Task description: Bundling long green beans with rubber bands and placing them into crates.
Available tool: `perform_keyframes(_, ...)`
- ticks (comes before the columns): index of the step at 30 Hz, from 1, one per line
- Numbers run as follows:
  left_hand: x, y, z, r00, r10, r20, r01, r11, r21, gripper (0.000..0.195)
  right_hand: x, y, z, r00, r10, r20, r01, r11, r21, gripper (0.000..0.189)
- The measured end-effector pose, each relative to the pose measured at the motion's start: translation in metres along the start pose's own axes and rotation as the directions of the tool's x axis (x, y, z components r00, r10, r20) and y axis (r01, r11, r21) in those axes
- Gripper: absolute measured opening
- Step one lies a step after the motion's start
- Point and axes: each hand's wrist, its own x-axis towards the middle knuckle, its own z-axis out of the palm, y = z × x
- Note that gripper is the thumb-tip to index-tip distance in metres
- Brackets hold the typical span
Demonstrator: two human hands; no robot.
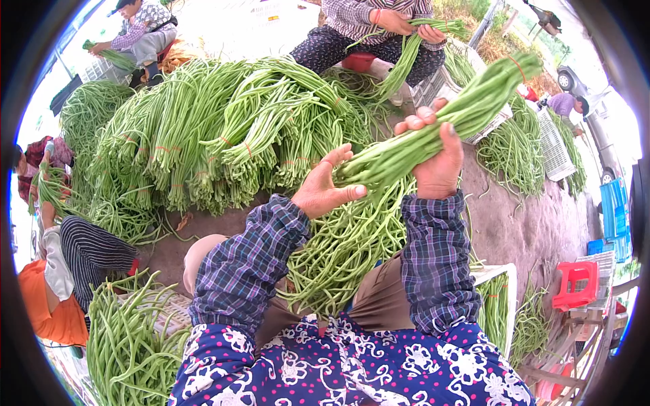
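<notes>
A bundle of long green beans (472, 109) slants up to the right in front of me, with a red band near its far upper end. My right hand (439, 152) grips it around the middle, fingers on its far side. My left hand (327, 185) is beside the bundle's near left end, its thumb stretched out and fingers apart; whether it touches the beans I cannot tell. Loose long beans (350, 248) lie in a heap below my hands, between my knees. Beyond my left hand, a large pile of banded bean bundles (218, 137) spreads over the ground.
A co-worker (381, 30) opposite holds beans; others sit at the upper left and left. A white crate (510, 304) with bundles stands at my right, loose beans on a crate (132, 345) at my left. A red stool (576, 284) and blue crates (614, 208) are far right.
</notes>
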Motion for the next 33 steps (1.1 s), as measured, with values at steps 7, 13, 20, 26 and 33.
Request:
perform_keyframes(7,-0.005,0.028,0.004,0.974,0.227,-0.007,-0.201,0.876,0.438,0.058,0.008,-0.009,-0.03,0.988,-0.077,-0.131,0.094,0.987,0.128,0.023)
perform_keyframes(13,-0.005,0.028,0.021,0.884,0.465,-0.049,-0.311,0.663,0.681,0.03,0.007,0.003,-0.046,0.975,0.019,-0.22,0.026,0.98,0.197,0.017)
perform_keyframes(20,0.003,0.021,0.035,0.88,0.472,-0.046,-0.307,0.64,0.704,0.03,0.011,0.012,-0.049,0.957,0.014,-0.29,0.048,0.978,0.205,0.015)
perform_keyframes(26,0.009,0.019,0.044,0.759,0.644,0.093,-0.525,0.521,0.674,0.029,0.012,0.009,-0.042,0.96,0.011,-0.28,0.043,0.982,0.186,0.016)
perform_keyframes(33,0.011,0.013,0.032,0.875,0.458,0.156,-0.417,0.55,0.724,0.02,0.013,-0.003,-0.053,0.93,-0.019,-0.367,0.083,0.984,0.158,0.016)
